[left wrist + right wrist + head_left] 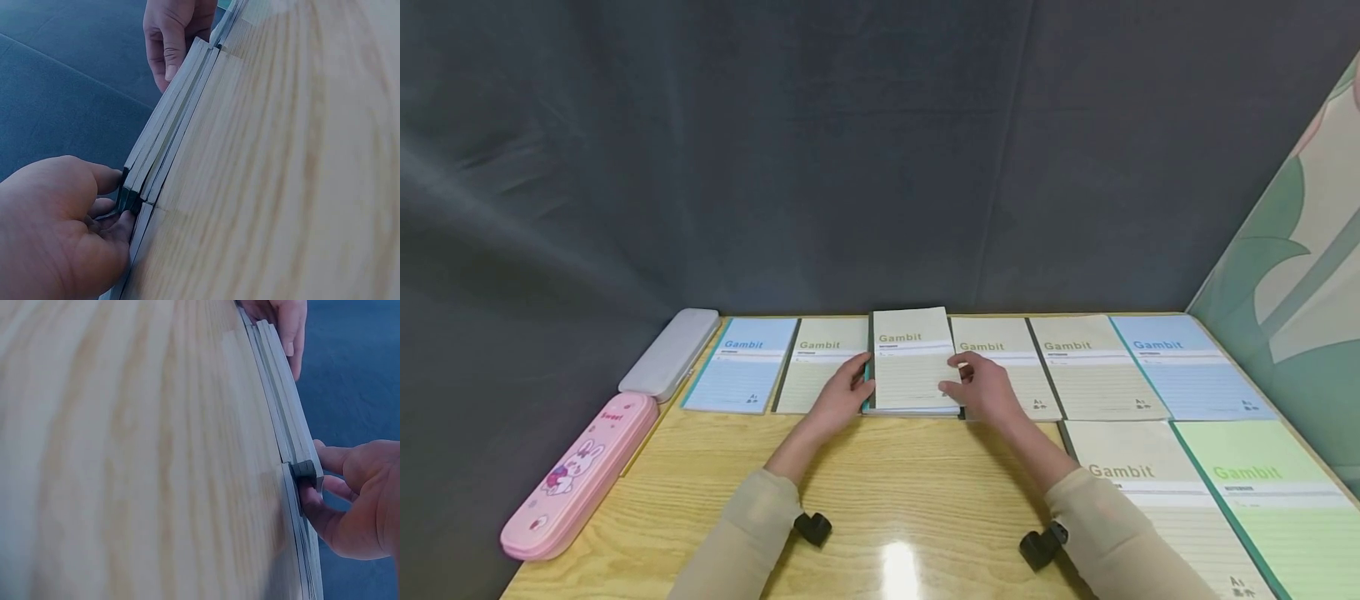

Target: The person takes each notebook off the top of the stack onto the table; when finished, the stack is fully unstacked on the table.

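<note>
Beige sleeves [747, 521] led to left fingers [857, 362] and right fingers [967, 359] gripping the notebook stack [913, 375] between them, where light, even pressure seemed best for square edges.

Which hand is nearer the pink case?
Left. The left hand is at the left edge of the notebook stack, right of the pink case; the right hand is farther, at the opposite edge.

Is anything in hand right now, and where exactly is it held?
Yes: the small notebook stack, by its two side edges; the left hand holds the spine side, the right hand the opposite edge.
</note>
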Motion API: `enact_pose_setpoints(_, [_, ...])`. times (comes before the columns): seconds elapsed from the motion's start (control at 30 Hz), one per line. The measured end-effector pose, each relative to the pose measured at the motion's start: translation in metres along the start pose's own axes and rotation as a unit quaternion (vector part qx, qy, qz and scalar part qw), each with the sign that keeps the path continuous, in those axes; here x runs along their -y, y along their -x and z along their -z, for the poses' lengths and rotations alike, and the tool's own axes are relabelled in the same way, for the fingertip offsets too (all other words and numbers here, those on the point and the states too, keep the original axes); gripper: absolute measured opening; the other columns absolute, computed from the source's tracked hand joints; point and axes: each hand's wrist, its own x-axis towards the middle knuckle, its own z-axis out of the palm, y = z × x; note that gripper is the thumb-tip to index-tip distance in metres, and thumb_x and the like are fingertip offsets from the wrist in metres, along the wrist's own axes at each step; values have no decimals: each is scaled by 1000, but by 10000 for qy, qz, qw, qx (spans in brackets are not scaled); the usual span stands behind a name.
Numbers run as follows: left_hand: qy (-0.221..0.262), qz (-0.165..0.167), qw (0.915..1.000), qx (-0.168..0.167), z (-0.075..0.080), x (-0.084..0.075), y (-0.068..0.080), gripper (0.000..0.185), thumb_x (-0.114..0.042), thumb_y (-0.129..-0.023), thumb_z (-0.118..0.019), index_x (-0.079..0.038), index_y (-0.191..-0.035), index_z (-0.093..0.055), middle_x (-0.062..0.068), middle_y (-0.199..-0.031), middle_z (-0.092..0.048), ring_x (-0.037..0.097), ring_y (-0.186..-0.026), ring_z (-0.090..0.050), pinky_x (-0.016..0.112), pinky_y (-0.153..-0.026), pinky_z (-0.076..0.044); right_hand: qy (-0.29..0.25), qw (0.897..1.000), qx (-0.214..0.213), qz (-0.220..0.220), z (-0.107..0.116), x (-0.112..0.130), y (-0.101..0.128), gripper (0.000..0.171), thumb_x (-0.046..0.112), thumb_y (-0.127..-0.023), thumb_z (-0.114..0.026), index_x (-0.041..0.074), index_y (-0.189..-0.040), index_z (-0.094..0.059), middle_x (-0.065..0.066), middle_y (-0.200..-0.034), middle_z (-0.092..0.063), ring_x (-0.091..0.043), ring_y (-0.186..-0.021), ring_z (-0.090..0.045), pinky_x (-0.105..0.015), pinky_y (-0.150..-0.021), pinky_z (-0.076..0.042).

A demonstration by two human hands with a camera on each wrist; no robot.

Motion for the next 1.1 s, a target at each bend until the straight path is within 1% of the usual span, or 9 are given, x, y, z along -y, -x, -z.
enact_pose_setpoints(0.3, [-52, -123, 9999, -3, -2, -1, 1, 54, -4, -107, -44, 4, -157, -26, 23, -161, -27, 35, -147, -31, 42, -118, -31, -21, 9995, 242, -201, 9, -6, 4, 39, 16, -94, -74, 2, -129, -64, -14, -104, -60, -27, -94, -56, -39, -76, -49])
enact_pose_setpoints(0.5, [-86, -86, 9999, -7, 0, -2, 1, 59, -4, -105, -51, 4, -158, -25, 22, -162, -25, 34, -147, -30, 40, -117, -32, -76, 9981, 517, -341, 20, -7, 14, 40, 16, -96, -72, 2, -132, -62, -12, -98, -56, -25, -88, -51, -34, -70, -44])
enact_pose_setpoints(0.6, [-48, -80, 9999, 43, 1, -3, 1, 61, -5, -105, -53, 4, -158, -24, 22, -163, -23, 35, -148, -29, 40, -117, -33, -100, 9973, 606, -411, 26, -8, 22, 42, 17, -95, -72, 3, -133, -61, -15, -105, -62, -27, -96, -57, -33, -71, -47])
enact_pose_setpoints(0.73, [-13, -102, 9999, 86, 1, -3, 2, 62, -5, -104, -54, 5, -158, -24, 22, -163, -22, 35, -148, -28, 41, -117, -33, -835, 9909, 828, -652, 31, -10, 33, 45, 11, -95, -72, 1, -136, -57, -24, -116, -57, -34, -103, -61, -38, -72, -60])
enact_pose_setpoints(0.83, [-9, -121, 9999, 95, 1, -2, 2, 62, -5, -104, -54, 5, -158, -24, 22, -163, -22, 35, -148, -28, 40, -117, -32, -1350, 9837, 880, -798, 33, -13, 41, 47, 5, -95, -71, -3, -138, -54, -21, -110, -51, -30, -92, -60, -40, -70, -62])
enact_pose_setpoints(0.93, [-21, -125, 9999, 94, 1, -2, 2, 63, -6, -104, -54, 4, -158, -24, 22, -163, -23, 34, -148, -29, 40, -117, -33, -1527, 9810, 787, -897, 34, -16, 47, 48, 4, -94, -71, -3, -138, -54, -19, -106, -52, -26, -89, -58, -40, -69, -62])
enact_pose_setpoints(1.0, [-34, -119, 9999, 105, 1, -2, 1, 63, -6, -105, -54, 3, -158, -23, 21, -164, -22, 34, -148, -29, 39, -117, -33, -1713, 9769, 809, -987, 35, -17, 52, 49, 3, -94, -71, -3, -138, -53, -27, -112, -52, -35, -95, -61, -42, -69, -63])
enact_pose_setpoints(1.03, [-31, -119, 9999, 114, 1, -2, 1, 63, -6, -105, -54, 3, -158, -23, 21, -164, -22, 33, -148, -29, 39, -117, -33, -1703, 9770, 799, -1005, 36, -17, 55, 49, 4, -93, -72, -3, -138, -53, -32, -119, -52, -39, -104, -61, -42, -70, -63])
enact_pose_setpoints(1.1, [-46, -124, 9999, 109, 1, -2, 1, 63, -7, -105, -54, 3, -159, -22, 21, -164, -22, 33, -148, -29, 39, -117, -33, -1667, 9771, 779, -1065, 38, -17, 60, 49, 7, -93, -74, -1, -138, -54, -38, -131, -50, -45, -121, -54, -40, -71, -62])
